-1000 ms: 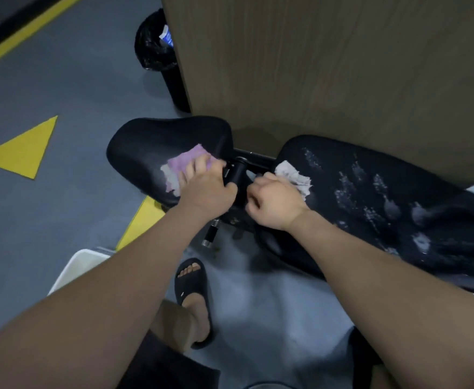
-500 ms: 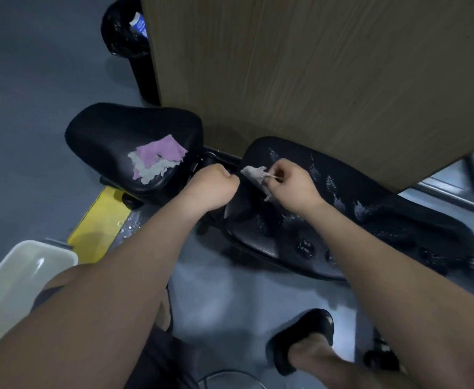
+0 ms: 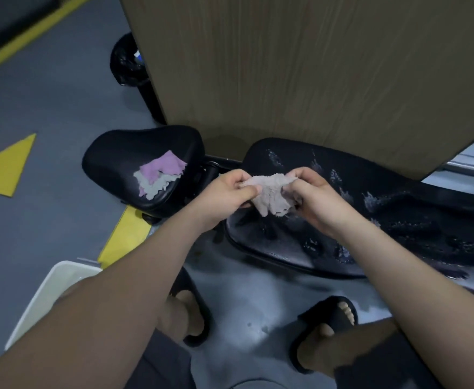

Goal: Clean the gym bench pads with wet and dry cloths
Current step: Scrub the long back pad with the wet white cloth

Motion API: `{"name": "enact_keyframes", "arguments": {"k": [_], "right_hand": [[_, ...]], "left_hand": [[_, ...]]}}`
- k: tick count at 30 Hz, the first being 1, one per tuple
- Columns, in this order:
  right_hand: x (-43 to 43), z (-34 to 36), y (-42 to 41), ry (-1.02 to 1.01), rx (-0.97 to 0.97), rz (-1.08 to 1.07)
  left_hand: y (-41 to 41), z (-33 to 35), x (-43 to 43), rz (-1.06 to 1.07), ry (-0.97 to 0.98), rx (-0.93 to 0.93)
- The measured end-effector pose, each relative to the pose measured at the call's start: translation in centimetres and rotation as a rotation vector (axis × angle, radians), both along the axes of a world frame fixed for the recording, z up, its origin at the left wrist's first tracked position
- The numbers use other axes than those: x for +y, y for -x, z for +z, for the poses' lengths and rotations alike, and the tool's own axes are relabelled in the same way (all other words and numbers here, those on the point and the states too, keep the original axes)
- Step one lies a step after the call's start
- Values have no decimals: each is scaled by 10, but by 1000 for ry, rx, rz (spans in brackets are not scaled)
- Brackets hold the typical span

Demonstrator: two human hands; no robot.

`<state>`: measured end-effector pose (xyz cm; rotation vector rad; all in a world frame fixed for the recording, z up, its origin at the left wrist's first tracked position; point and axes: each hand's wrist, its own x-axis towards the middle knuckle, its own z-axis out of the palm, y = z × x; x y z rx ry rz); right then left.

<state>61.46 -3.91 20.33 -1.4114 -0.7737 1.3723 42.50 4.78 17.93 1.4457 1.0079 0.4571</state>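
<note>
Crumpled fuzzy cloth [image 3: 269, 196] pinched between left hand [image 3: 231, 189], right hand [image 3: 313, 196]

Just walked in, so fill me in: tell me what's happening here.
A person's left hand and right hand pinch a small pale cloth, spread between them above the long bench pad, which shows wet smears. A purple-and-grey cloth lies on the smaller seat pad, untouched. A white tub sits on the floor nearby.
</note>
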Motion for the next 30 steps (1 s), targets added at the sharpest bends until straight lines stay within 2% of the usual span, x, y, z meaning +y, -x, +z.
{"name": "enact_keyframes", "arguments": {"k": [1, 4, 7, 9, 11, 15, 19, 23, 26, 30], "right_hand": [[2, -4, 0, 7, -12, 0], [8, -22, -4, 9, -294, 30], [9, -36, -10, 22, -565, 88], [6, -44, -11, 34, -691, 116], [1, -51, -8, 55, -747, 139], [-6, -65, 0, 60, -813, 210], [-7, -69, 7, 37, -955, 311], [-8, -66, 7, 27, -1015, 343], [-8, -66, 1, 26, -1033, 400], [-9, -67, -14, 51, -1073, 439]], "left_hand": [[-3, 1, -1, 23, 29, -52], [-11, -6, -5, 91, 32, -22], [-15, -18, -12, 138, -13, 157], [-18, -24, -15, 124, -131, 344], [-19, -29, -16, 101, -216, 462], [-19, -45, -11, 75, -340, 585], [-17, -56, -16, 81, -443, 606], [-13, -59, -37, -66, -741, 602], [-11, -68, -54, -166, -781, 570], [-14, -87, -54, -133, -794, 644]]}}
